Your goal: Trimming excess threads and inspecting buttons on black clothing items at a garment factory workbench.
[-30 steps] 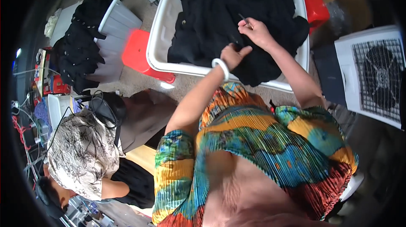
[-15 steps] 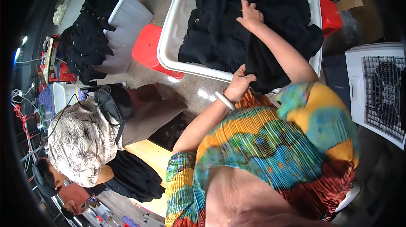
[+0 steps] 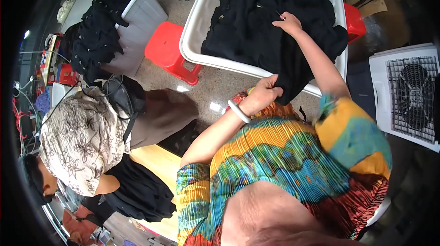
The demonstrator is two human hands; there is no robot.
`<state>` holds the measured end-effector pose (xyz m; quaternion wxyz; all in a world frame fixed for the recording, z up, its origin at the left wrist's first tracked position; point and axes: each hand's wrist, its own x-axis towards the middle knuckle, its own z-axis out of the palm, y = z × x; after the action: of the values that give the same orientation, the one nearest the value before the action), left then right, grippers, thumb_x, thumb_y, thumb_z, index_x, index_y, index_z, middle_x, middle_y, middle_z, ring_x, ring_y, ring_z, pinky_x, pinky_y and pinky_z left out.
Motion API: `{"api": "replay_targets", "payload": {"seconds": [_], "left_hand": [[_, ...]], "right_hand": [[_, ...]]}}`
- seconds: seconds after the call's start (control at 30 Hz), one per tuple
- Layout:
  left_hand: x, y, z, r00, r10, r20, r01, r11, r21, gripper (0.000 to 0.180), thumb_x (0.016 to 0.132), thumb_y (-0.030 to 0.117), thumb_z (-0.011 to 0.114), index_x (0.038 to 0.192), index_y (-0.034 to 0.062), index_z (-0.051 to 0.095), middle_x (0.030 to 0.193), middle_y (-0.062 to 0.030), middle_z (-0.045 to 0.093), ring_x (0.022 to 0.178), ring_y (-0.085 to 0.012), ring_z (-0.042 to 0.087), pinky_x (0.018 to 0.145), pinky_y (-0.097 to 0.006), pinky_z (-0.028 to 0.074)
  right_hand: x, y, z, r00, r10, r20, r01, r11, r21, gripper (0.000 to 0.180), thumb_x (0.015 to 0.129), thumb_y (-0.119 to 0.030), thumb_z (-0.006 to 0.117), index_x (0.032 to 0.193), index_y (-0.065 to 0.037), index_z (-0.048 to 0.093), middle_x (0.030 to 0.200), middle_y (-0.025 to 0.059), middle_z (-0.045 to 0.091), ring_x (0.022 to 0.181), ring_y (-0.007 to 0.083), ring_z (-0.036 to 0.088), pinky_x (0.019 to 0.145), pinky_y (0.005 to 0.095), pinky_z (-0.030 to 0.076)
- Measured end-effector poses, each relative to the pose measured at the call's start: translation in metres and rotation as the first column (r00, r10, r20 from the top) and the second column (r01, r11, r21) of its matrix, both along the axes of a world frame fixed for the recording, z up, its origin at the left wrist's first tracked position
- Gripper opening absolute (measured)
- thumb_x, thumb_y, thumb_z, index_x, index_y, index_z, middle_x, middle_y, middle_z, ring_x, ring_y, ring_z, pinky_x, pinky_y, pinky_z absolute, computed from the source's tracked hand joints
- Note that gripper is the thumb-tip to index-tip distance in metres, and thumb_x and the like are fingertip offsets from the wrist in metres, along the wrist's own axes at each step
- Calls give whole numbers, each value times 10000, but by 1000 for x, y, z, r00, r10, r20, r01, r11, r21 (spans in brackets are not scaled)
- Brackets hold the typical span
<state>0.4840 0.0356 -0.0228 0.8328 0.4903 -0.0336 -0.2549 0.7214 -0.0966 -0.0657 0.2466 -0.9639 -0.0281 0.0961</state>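
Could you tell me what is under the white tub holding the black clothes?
Two red stools show beneath the white tub, one at each end. The black garments and the tub itself cover the floor between them, so nothing else there can be seen.

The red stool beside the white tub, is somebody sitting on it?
No, the red stool stands bare on the floor beside the white tub, with nobody on it.
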Motion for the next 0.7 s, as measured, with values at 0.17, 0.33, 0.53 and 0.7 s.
{"api": "replay_targets", "payload": {"seconds": [0.17,0.33,0.53,0.7], "left_hand": [[-34,22,27,992,-85,91,84,996,21,196,677,-84,404,819,-21,524,720,4,536,666,-70,501,599,-193,401],[-68,57,59,981,-123,154,113,991,69,177,685,-67,423,827,-28,521,711,10,538,662,-46,491,596,-182,395],[-102,70,69,981,49,189,-60,997,53,169,717,46,595,861,-18,533,663,11,528,626,-41,475,556,-198,391],[-113,89,88,951,150,271,-204,962,182,157,751,92,576,851,-25,545,631,8,511,552,-58,422,506,-225,370]], "right_hand": [[-39,4,27,976,-70,-207,164,860,483,221,645,-171,664,663,-66,470,529,-14,394,427,98,359,389,254,316],[-68,6,83,903,147,-403,295,468,833,267,695,-111,638,626,-146,384,472,-72,292,349,33,244,328,200,178],[-96,15,196,969,168,-179,173,50,984,77,793,-99,530,850,-48,546,652,-9,558,349,6,340,313,126,254],[-163,60,306,968,-178,175,-186,-48,981,247,814,-88,448,1018,16,540,821,55,542,589,70,466,475,184,331]]}}
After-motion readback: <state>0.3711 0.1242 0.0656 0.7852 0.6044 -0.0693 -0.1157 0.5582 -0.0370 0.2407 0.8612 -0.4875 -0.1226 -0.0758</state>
